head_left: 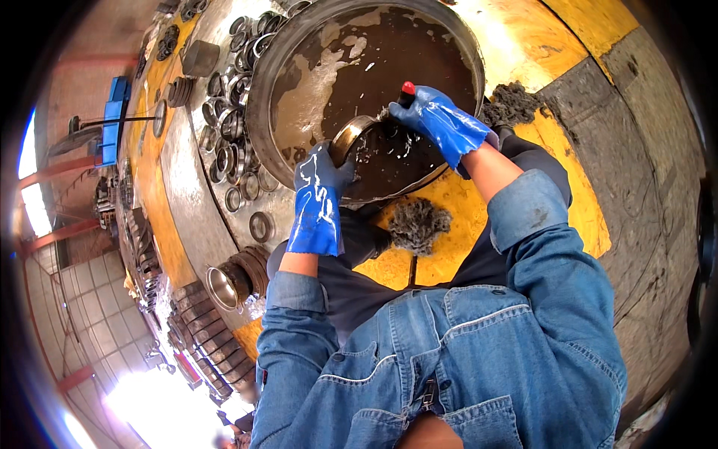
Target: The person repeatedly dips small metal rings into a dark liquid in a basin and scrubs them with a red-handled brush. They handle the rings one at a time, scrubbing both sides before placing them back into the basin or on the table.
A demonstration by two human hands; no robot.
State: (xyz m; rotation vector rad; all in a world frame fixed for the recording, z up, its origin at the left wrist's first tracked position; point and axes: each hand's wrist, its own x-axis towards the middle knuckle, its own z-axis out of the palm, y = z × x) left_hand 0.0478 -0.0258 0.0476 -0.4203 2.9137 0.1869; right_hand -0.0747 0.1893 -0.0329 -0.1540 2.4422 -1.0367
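Note:
My left hand, in a blue rubber glove, grips the near-left side of a shiny metal ring. The ring is tilted over a wide round metal basin of dark, foam-streaked liquid. My right hand, gloved the same way, is closed around a tool with a red-ended handle. The tool's working end is at the ring's right side; it looks brush-like, but its shape is mostly hidden by the glove. Wet highlights show on both gloves.
Many similar metal rings lie left of the basin, with a single ring nearer me. A metal pot stands at lower left. Grey fibre clumps sit between my legs and right of the basin. Yellow boards cover the floor.

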